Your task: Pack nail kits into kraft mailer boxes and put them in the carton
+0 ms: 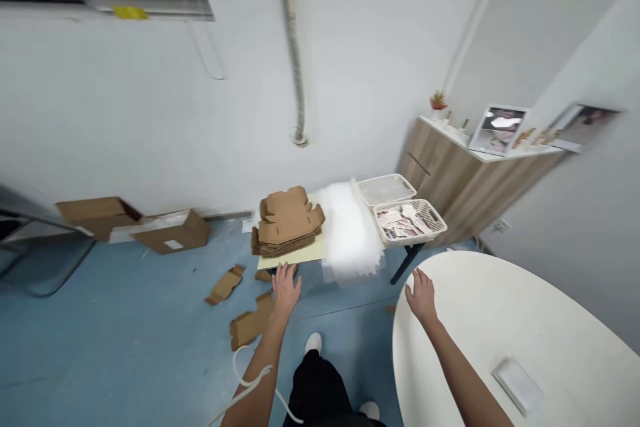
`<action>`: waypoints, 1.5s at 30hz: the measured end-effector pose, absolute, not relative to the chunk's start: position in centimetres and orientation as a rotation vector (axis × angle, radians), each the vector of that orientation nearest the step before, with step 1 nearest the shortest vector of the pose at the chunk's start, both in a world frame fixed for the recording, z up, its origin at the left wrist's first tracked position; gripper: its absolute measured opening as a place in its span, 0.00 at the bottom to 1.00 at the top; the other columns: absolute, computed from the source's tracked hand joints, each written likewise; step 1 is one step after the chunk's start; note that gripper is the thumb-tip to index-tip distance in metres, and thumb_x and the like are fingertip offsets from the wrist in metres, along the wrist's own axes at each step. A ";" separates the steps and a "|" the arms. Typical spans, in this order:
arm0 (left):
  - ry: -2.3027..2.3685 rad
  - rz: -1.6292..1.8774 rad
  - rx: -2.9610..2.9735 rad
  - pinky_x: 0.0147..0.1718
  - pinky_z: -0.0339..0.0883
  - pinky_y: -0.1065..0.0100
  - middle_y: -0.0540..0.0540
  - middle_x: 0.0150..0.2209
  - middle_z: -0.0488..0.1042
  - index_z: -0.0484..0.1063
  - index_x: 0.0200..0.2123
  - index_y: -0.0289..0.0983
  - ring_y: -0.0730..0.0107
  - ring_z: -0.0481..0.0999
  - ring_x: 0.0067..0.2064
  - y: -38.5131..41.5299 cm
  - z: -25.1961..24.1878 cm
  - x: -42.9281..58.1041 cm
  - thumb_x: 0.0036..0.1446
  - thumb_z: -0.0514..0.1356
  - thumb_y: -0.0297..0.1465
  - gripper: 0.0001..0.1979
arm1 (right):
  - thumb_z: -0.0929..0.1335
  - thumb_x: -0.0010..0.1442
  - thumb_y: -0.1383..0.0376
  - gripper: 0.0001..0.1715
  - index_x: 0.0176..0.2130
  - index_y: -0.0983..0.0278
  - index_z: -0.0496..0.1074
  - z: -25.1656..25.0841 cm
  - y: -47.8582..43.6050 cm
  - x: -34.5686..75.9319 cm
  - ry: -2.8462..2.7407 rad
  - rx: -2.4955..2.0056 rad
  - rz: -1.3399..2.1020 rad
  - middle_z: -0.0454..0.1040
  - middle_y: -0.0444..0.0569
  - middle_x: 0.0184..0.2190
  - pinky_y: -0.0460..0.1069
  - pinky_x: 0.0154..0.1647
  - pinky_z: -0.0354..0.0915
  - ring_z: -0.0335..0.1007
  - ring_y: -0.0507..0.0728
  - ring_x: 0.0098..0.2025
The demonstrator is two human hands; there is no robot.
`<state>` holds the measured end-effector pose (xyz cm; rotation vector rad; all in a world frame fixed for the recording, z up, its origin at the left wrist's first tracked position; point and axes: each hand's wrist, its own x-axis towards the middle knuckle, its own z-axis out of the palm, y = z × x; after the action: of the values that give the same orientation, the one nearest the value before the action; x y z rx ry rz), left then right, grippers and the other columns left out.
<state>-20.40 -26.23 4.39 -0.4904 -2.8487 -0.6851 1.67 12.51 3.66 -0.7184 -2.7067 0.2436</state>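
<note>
My left hand (287,288) is stretched forward with its fingers apart and nothing in it. Its fingertips show just in front of the near edge of a low table (306,254), below a stack of flat brown cardboard box blanks (290,217). Over the left rim of the round white table (465,300) is my right hand (423,293), fingers spread, holding nothing. Beside the cardboard lies a pile of white translucent sheets or bags (350,230). To its right, one white basket (410,221) holds printed packets; a second white basket (385,189) sits behind it.
Loose cardboard pieces (253,321) lie on the blue floor left of my legs. Cardboard boxes (175,232) stand along the wall. A wooden cabinet (450,173) with framed pictures is at the back right. A white packet-like object (517,385) rests on the round table. A white cable (250,383) crosses my left arm.
</note>
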 end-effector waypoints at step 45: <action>-2.244 -0.777 -1.327 0.49 0.70 0.60 0.40 0.47 0.79 0.73 0.49 0.37 0.61 0.78 0.48 -23.4 18.6 -38.7 0.65 0.48 0.26 0.16 | 0.60 0.65 0.74 0.19 0.51 0.65 0.71 18.4 -1.9 -32.3 -2.781 0.090 0.027 0.76 0.56 0.50 0.57 0.60 0.59 0.69 0.59 0.53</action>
<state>-38.72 -23.41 18.59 -1.3273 -2.2445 -0.7775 -32.32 -1.93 18.42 0.0897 -2.7811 0.0267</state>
